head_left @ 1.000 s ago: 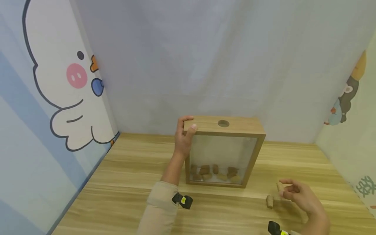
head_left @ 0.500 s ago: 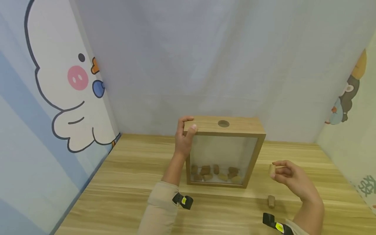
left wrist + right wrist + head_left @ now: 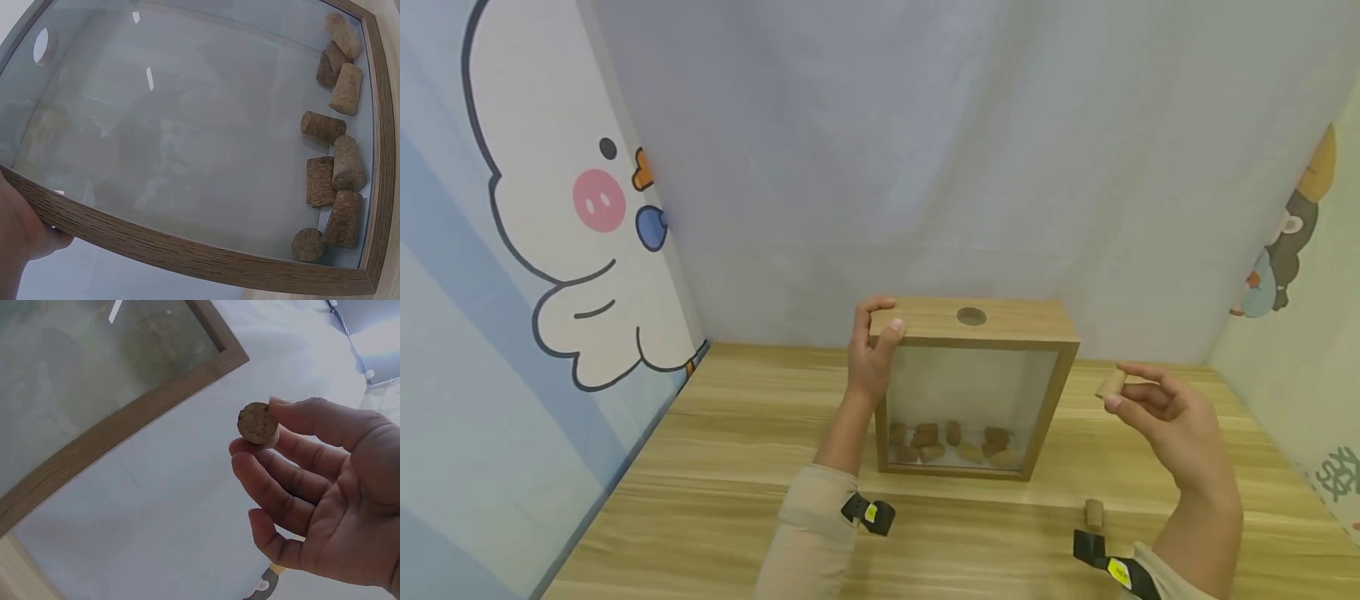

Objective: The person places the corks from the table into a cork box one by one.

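A shallow wooden box (image 3: 977, 343) with a clear front stands upright on the table. Its top has a round hole (image 3: 972, 317). Gripping the box's upper left corner is my left hand (image 3: 871, 358), thumb on the front edge and fingers over the top. Between thumb and fingertips my right hand (image 3: 1176, 425) pinches a cork (image 3: 1112, 384), raised to the right of the box; the right wrist view shows the round end of this cork (image 3: 257, 423). Several corks (image 3: 345, 162) lie along the bottom inside the box. Another cork (image 3: 1093, 514) stands on the table near my right wrist.
The light wood table (image 3: 715, 467) runs back to a pale curtain (image 3: 820, 167). A printed cartoon panel (image 3: 580, 250) rises at the left, and another printed wall (image 3: 1300, 333) closes the right side. Black straps (image 3: 871, 513) circle my wrists.
My right hand has lifted the cork up from low on the table to beside the box's upper right, tilting it. The left hand keeps its grip on the corner.
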The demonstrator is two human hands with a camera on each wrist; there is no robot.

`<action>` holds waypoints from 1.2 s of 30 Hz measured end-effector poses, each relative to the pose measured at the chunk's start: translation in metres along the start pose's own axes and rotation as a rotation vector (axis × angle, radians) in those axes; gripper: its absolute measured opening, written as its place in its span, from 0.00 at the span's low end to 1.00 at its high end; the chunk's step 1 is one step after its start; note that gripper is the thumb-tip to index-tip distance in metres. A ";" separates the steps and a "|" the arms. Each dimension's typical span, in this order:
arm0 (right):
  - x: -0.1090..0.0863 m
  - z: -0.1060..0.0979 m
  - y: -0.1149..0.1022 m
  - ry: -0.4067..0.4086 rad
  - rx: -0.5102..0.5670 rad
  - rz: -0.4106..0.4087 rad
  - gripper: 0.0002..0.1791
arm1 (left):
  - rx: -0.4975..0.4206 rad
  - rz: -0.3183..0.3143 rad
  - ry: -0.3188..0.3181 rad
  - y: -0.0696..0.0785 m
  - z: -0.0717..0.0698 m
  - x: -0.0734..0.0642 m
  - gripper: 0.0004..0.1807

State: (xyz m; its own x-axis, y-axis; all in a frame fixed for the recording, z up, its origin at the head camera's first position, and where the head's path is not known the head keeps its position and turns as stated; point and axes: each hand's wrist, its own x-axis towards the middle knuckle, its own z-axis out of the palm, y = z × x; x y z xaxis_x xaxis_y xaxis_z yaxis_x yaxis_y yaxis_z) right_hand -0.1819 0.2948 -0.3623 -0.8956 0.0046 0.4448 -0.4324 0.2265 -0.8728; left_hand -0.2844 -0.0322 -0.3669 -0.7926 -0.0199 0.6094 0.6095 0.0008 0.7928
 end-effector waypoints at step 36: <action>0.105 0.069 -0.102 -0.287 0.052 0.083 0.16 | 0.029 -0.040 0.005 0.039 0.002 -0.006 0.25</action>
State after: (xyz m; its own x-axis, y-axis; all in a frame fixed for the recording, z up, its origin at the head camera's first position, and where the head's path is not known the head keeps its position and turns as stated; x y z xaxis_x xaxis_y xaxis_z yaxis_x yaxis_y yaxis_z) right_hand -0.2392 0.2052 -0.2400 -0.9181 -0.2559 0.3028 -0.3542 0.1865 -0.9164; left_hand -0.2555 -0.0297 -0.3394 -0.8163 -0.0253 0.5771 0.5765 0.0294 0.8166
